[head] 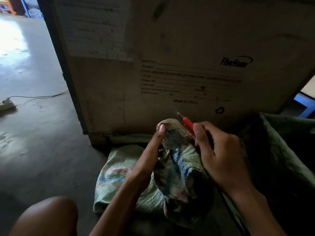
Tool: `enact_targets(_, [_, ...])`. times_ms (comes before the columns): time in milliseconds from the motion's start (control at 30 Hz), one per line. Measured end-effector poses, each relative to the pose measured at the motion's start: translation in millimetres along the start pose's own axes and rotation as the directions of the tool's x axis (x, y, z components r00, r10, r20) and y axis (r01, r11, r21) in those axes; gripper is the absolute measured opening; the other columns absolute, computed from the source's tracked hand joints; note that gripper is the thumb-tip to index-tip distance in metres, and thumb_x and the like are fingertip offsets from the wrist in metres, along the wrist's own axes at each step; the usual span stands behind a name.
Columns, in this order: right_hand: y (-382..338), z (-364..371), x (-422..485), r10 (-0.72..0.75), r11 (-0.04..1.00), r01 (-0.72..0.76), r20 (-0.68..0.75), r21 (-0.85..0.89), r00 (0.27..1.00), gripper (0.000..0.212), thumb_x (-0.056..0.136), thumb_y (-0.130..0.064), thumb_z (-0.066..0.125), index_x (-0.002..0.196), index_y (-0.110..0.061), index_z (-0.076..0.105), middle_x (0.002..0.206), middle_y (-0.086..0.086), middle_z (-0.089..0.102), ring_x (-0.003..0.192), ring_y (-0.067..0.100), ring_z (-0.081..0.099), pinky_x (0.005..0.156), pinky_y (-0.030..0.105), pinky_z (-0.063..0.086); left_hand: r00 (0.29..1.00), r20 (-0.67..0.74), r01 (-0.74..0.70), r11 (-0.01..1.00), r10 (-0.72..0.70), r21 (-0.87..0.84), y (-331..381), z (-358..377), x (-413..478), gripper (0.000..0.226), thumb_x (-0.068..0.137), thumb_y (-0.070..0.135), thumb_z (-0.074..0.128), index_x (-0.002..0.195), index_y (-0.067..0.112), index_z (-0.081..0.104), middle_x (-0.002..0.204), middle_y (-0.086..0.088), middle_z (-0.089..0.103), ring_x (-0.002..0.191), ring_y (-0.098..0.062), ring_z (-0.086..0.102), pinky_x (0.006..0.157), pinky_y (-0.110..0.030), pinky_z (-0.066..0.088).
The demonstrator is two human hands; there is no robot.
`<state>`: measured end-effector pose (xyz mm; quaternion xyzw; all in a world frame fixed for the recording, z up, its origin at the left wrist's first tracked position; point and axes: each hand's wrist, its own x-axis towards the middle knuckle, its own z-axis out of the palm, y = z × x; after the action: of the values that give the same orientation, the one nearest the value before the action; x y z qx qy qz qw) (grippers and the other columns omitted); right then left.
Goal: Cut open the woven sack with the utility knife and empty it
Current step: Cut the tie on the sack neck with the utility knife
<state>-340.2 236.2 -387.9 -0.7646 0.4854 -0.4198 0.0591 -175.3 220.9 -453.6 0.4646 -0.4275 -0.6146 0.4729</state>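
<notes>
Located: woven sack (117, 169) lies on the concrete floor (42, 133), on the near side of the FiberHome carton (187, 48). Its bunched, tied neck (172, 133) is pulled up and clamped in the left grip (151, 150). The thumb is laid up along the bundle and the fingers are hidden behind it. This is judged to keep the weave taut and steady for the blade.

The red utility knife (188, 122) is pinched in the right grip (219, 150) with the thumb on the handle. The blade is extended and pointed up and far-left, just beside the neck's right side and clear of the left thumb. Blade contact with the weave cannot be told. No cut is visible.

Step judged: 1st cut at the tie. Risk: a slip toward the hidden left fingers.

A darker green sack (281, 150) is slumped at right. A power strip (6, 104) lies far left.
</notes>
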Motion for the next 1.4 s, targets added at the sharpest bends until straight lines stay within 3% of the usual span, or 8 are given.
enact_targets(133, [-1.3, 2.7, -5.0, -0.027, 0.998, 0.028, 0.015, -0.05, 1.0, 0.031, 0.106, -0.041, 0.036, 0.096, -0.028, 0.062, 0.056, -0.014, 0.054, 0.048, 0.001, 0.056, 0.042, 0.026, 0.044, 1.0, 0.023, -0.021, 0.999, 0.02, 0.038, 7.3, -10.8, 1.3, 0.085, 0.068, 0.092, 0.042, 0.132, 0.039, 0.058, 0.123, 0.0, 0.072, 0.105, -0.019, 0.069, 0.08, -0.034, 0.055])
enact_targets(267, [-5.4, 1.2, -5.6, -0.032, 0.997, 0.032, 0.007, -0.072, 0.999, 0.029, 0.104, -0.042, 0.035, 0.096, -0.029, 0.059, 0.055, -0.013, 0.056, 0.047, 0.003, 0.057, 0.042, 0.033, 0.046, 0.998, 0.013, -0.067, 0.992, 0.069, -0.104, 10.6, -12.4, -1.6, 0.094, 0.074, 0.09, 0.038, 0.138, 0.023, 0.055, 0.128, -0.009, 0.07, 0.116, -0.025, 0.069, 0.099, -0.043, 0.055])
enact_targets(500, [-18.7, 0.1, -7.7, -0.087, 0.987, 0.093, 0.047, -0.134, 0.995, 0.026, 0.104, -0.041, 0.037, 0.098, -0.029, 0.06, 0.057, -0.015, 0.053, 0.05, 0.004, 0.058, 0.043, 0.033, 0.047, 0.992, -0.048, -0.116, 0.992, 0.114, -0.038, 10.9, -16.9, -2.7, 0.101, 0.064, 0.095, 0.023, 0.136, 0.031, 0.056, 0.124, 0.002, 0.072, 0.112, -0.006, 0.07, 0.086, -0.02, 0.057])
enact_targets(667, [-24.2, 0.6, -7.6, -0.1, 0.982, 0.108, 0.063, -0.152, 0.993, 0.026, 0.104, -0.04, 0.038, 0.099, -0.029, 0.061, 0.061, -0.015, 0.057, 0.051, 0.003, 0.059, 0.044, 0.031, 0.048, 0.977, -0.158, -0.133, 0.988, 0.145, 0.082, 12.1, -17.5, -2.2, 0.121, 0.054, 0.102, 0.014, 0.147, 0.031, 0.044, 0.14, -0.004, 0.062, 0.13, -0.017, 0.057, 0.114, -0.044, 0.041])
enact_targets(967, [-30.9, 5.3, -9.1, -0.096, 0.97, 0.112, 0.084, -0.214, 0.992, 0.029, 0.105, -0.046, 0.033, 0.101, -0.031, 0.057, 0.069, -0.014, 0.062, 0.058, 0.004, 0.06, 0.047, 0.03, 0.048, 0.941, -0.254, -0.134, 0.935, 0.224, 0.329, 11.3, -20.6, 1.2, 0.124, 0.053, 0.103, -0.002, 0.149, 0.036, 0.038, 0.146, -0.007, 0.055, 0.136, -0.022, 0.049, 0.117, -0.049, 0.034])
enact_targets(1133, [-32.0, 3.7, -7.9, -0.093, 0.963, 0.111, 0.085, -0.246, 0.992, 0.029, 0.104, -0.049, 0.034, 0.104, -0.033, 0.058, 0.08, -0.015, 0.069, 0.065, 0.004, 0.064, 0.05, 0.031, 0.051, 0.915, -0.274, -0.189, 0.913, 0.298, 0.361, 13.4, -23.0, -0.1, 0.125, 0.053, 0.103, 0.0, 0.146, 0.033, 0.044, 0.138, 0.004, 0.06, 0.129, -0.012, 0.053, 0.111, -0.033, 0.039])
enact_targets(1267, [-29.8, 3.4, -8.1, -0.1, 0.961, 0.123, 0.102, -0.249, 0.99, 0.029, 0.104, -0.05, 0.034, 0.104, -0.035, 0.059, 0.077, -0.016, 0.066, 0.062, 0.002, 0.061, 0.048, 0.029, 0.049, 0.87, -0.304, -0.259, 0.885, 0.388, 0.387, 18.4, -26.3, -3.0, 0.101, 0.061, 0.099, 0.004, 0.133, 0.046, 0.053, 0.112, 0.035, 0.054, 0.092, 0.025, 0.049, 0.083, -0.003, 0.032])
enact_targets(1400, [-25.4, 2.0, -12.3, -0.077, 0.95, 0.119, 0.15, -0.289, 0.986, 0.031, 0.104, -0.056, 0.027, 0.106, -0.04, 0.054, 0.078, -0.016, 0.064, 0.065, 0.002, 0.061, 0.05, 0.03, 0.051, 0.839, -0.348, -0.284, 0.883, 0.418, 0.374, 19.5, -43.4, -0.6, 0.103, 0.066, 0.097, 0.007, 0.132, 0.035, 0.056, 0.115, 0.015, 0.065, 0.114, -0.001, 0.059, 0.095, -0.024, 0.045])
